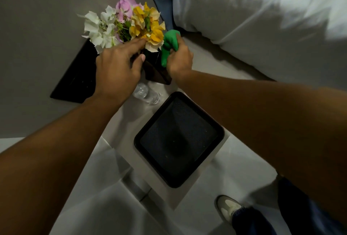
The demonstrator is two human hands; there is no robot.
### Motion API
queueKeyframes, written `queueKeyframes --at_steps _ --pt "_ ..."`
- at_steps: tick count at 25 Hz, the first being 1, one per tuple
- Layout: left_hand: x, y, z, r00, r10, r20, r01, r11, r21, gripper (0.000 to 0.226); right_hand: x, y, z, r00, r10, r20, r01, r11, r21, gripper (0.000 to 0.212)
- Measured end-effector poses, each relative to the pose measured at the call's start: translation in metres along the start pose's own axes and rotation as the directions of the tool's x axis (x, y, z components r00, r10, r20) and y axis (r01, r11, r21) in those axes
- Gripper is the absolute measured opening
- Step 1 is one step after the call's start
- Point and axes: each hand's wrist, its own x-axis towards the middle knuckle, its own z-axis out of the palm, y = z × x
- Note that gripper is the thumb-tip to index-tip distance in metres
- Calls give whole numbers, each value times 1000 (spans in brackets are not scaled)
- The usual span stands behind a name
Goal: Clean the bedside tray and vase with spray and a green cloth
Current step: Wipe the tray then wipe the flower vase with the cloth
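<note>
Beside pillow [253,9]: right hand [180,60] grip closed on green cloth [169,47] against vase [157,73]; left hand [118,67] open, steadying flowers [131,24]

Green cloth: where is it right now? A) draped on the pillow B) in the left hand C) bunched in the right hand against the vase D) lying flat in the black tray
C: the green cloth is bunched in the right hand beside the dark vase; the left hand steadies the vase under the flowers, and nothing lies in the black tray.
</note>
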Motion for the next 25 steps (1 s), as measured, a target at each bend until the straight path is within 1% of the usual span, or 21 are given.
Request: queueKeyframes --at_steps 2,5,8,10,14,17,20,22,24,25 --pt "0 0 1 1000 5 -7 -5 1000 -4 37 -1 0 0 999 30 42 -31 1000 7 59" --pt "1 0 3 1000 -2 -21 2 1000 -15 37 -36 11 8 997 -51 63 54 998 -43 54" --pt "0 1 3 1000 -12 -19 11 1000 -9 37 -79 28 12 992 -99 83 96 994 41 52" --pt "1 0 2 1000 -3 -12 3 1000 -6 37 -88 36 11 990 -107 91 103 993 52 52" --pt "1 -1 1 1000 1 -7 -1 1000 9 37 -62 21 5 996 -63 60 63 998 2 46" --pt "0 -3 2 1000 -3 -22 3 1000 1 38 -26 4 3 997 76 21 -75 997 -14 50" --pt "0 -3 4 1000 10 -22 -10 1000 -9 37 -5 -1 -1 983 180 41 -177 981 -74 48" --pt "-1 -2 4 999 -1 -32 1 1000 -3 37 -7 -2 -2 978 182 107 -166 976 -140 47" --pt "-1 -2 3 999 2 -37 -2 1000 2 37 -19 1 -1 975 145 166 -107 971 -215 50" --pt "-1 -1 3 999 6 -32 -6 1000 3 37 -29 5 0 975 130 180 -90 972 -215 52"
